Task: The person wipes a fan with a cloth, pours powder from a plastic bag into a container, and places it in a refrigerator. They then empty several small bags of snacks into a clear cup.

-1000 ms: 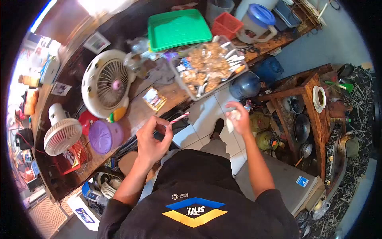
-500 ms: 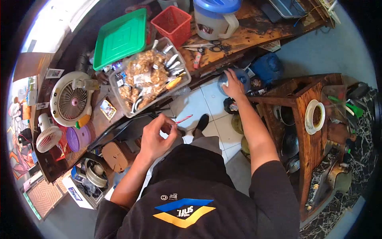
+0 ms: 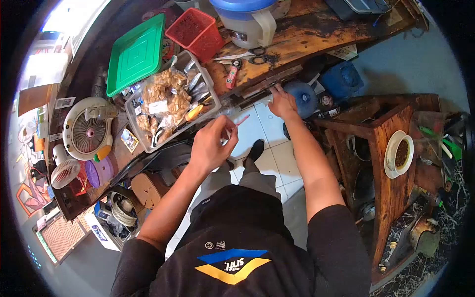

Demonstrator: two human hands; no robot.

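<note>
Our left hand (image 3: pixel 212 146) pinches a striped straw (image 3: pixel 239 122); our right hand (image 3: pixel 282 102), at two o'clock, rests open-fingered near the blue jug (image 3: pixel 303 98), nothing picked up yet.

Open lane: bare floor tiles (image 3: pixel 257 129) between the left hand (image 3: pixel 212 143) and right hand (image 3: pixel 282 102), only the shoe (image 3: pixel 256 150) in it. Bench edge ahead is crowded: clear snack tray (image 3: pixel 170 101) overhangs just left of the left hand, scissors (image 3: pixel 250 54) and red basket (image 3: pixel 194 30) behind. Right side is blocked by blue water jug (image 3: pixel 303 97) touching the right hand and wooden stand (image 3: pixel 391 148) beyond.
</note>
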